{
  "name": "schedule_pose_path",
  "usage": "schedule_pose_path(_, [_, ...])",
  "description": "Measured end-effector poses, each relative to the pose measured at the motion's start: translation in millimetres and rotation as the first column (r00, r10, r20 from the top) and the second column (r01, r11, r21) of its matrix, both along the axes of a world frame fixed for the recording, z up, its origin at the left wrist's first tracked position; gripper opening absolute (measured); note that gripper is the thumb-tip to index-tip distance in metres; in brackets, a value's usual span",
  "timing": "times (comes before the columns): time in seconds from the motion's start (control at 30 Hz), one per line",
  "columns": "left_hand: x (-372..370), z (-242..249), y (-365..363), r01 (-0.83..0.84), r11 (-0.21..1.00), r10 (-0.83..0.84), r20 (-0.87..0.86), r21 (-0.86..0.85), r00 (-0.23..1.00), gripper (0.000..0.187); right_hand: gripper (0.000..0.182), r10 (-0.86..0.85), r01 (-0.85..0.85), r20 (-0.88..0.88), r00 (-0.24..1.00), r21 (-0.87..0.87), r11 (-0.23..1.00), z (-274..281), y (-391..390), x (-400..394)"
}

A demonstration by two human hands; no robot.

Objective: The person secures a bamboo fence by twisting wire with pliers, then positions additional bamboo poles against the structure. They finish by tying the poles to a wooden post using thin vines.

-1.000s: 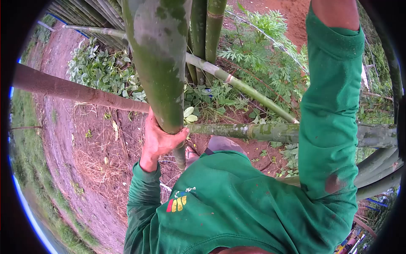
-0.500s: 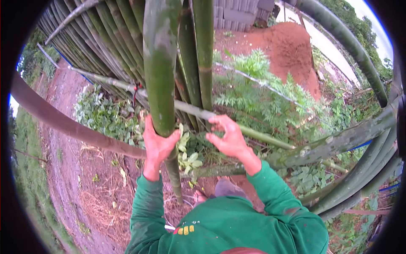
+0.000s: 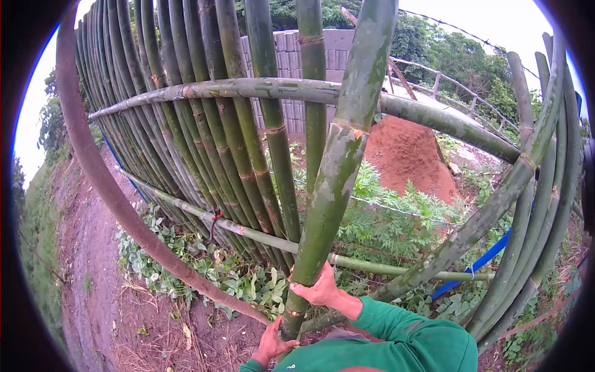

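Observation:
A thick green bamboo pole [image 3: 338,177] stands before me, its top leaning to the right. My right hand [image 3: 321,290] is closed around its lower part from the right side. Lower down, my left hand [image 3: 271,343] grips the same pole near its base from the left, thumb across the front. The pole's bottom end is hidden by my body. Behind it, a horizontal bamboo rail [image 3: 266,88] crosses at the top and a thinner rail [image 3: 254,234] crosses low. Upright bamboo poles [image 3: 192,124] stand side by side against both rails on the left.
A curved brown pole [image 3: 133,226] arcs down the left side. Slanting bamboo [image 3: 458,245] and a bundle of poles [image 3: 539,248] stand at the right. Leafy weeds [image 3: 396,217], a red soil mound [image 3: 409,158], grey blocks [image 3: 288,59] and barbed wire [image 3: 458,28] lie beyond.
My right hand, free in the air before, now grips the pole. My left hand holds lower on it. The pole leans further right, and my view has tilted up, showing the upper rail.

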State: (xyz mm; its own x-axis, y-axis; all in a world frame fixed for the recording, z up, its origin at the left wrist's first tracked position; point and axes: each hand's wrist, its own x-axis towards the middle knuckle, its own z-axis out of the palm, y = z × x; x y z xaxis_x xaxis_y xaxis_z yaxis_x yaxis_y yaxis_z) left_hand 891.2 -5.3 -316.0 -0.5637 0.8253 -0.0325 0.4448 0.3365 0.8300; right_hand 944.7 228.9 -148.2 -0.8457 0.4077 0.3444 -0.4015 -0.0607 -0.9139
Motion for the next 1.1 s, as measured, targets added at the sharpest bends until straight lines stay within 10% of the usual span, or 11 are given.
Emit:
schedule_pose_path(0.2, [23,-69,-21,-0.137,0.989,0.124,0.199,0.050,0.972,0.061,0.065,-0.017,0.120,-0.356,0.934,0.269,0.956,148,4,-30])
schedule_pose_path(0.37, [-8,147,30,-0.062,0.931,-0.051,0.297,0.360,0.954,0.044,0.082,0.037,0.320,-0.532,0.846,0.563,0.762,322,39,-52])
schedule_pose_path(0.43, [-39,231,43,0.006,0.925,-0.061,0.133,0.381,0.989,0.038,0.110,0.250,-0.054,-0.419,0.873,0.427,0.903,307,32,-38])
schedule_pose_path(0.67, [-94,457,98,0.062,0.699,-0.114,0.026,0.712,0.993,0.034,0.135,0.165,-0.080,-0.085,0.983,0.612,0.787,-14,-80,-9])
schedule_pose_path(0.87, [-125,579,150,0.343,0.631,-0.087,-0.376,0.696,0.922,0.050,0.112,0.124,-0.049,-0.226,0.966,0.309,0.950,67,-54,-41])
schedule_pose_path(0.93, [-115,560,135,0.430,0.440,-0.297,-0.325,0.788,0.898,0.074,0.108,0.095,0.106,-0.442,0.892,0.407,0.907,141,-23,-34])
schedule_pose_path(1.03, [-82,412,91,0.269,0.735,-0.074,-0.321,0.623,0.944,0.128,0.096,0.025,0.347,-0.608,0.793,0.486,0.802,268,38,-9])
schedule_pose_path(1.1, [-47,321,97,0.206,0.904,-0.161,-0.149,0.374,0.976,0.128,0.090,-0.080,0.483,-0.558,0.826,0.628,0.610,361,70,8])
